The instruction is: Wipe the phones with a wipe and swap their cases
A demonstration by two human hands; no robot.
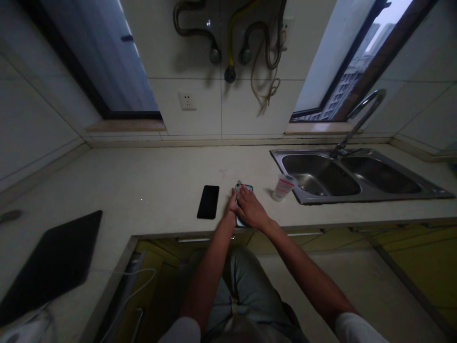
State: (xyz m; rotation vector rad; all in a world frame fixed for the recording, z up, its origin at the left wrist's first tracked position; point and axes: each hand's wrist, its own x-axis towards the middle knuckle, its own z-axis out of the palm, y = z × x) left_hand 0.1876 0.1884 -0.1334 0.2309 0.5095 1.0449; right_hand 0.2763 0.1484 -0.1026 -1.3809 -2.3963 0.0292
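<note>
My left hand [233, 202] and my right hand [251, 206] meet on a smartphone in a blue case [240, 220], which lies on the pale stone countertop [150, 171]. My right hand spreads over the phone and hides most of it. The fingers of my left hand press against its left edge. To the left, apart from both hands, lies a black smartphone [208, 202], face up. A small translucent plastic cup [283, 186] with a pink label stands to the right of my right hand.
A double stainless steel sink [321, 176] with a curved faucet [364, 114] is set into the counter at right. A flat black panel [50, 267] lies at lower left, with a white cable below it. Hoses hang from the tiled wall above a wall socket [187, 101].
</note>
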